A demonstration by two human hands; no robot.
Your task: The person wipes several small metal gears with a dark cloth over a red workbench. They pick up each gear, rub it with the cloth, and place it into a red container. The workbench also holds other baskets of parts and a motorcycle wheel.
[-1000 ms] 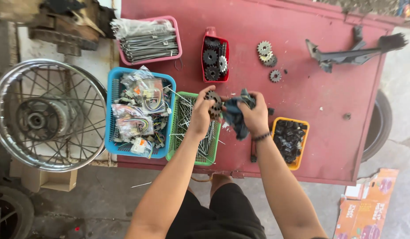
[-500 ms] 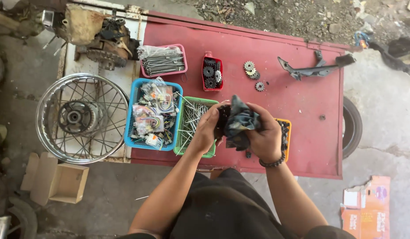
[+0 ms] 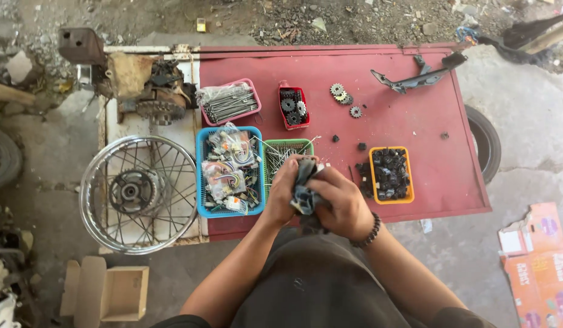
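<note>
— Chrome spokes catch the light on the bare wheel rim (image 3: 139, 194) lying at far left, beside the red metal table (image 3: 415, 127). What sits next to it?

— A blue basket (image 3: 199, 176) of coloured wiring, then a green basket (image 3: 274, 146) of thin rods just behind the hands. Both hands meet over the table's near edge: the left hand (image 3: 284, 194) curls around a dark cloth (image 3: 306, 185), the right hand (image 3: 342, 206) clamps it from the other side, fingers closed tight on the bundle. Whether a part is wrapped inside, I cannot tell.

— And further right?

— An orange tray (image 3: 410, 176) of small black parts, loose ones beside it; gears (image 3: 343, 97) lie farther back.

— Any risk?

— Judging by the position, anything slipping from the cloth could drop past the table edge to the ground, or an elbow could nudge the baskets.
</note>
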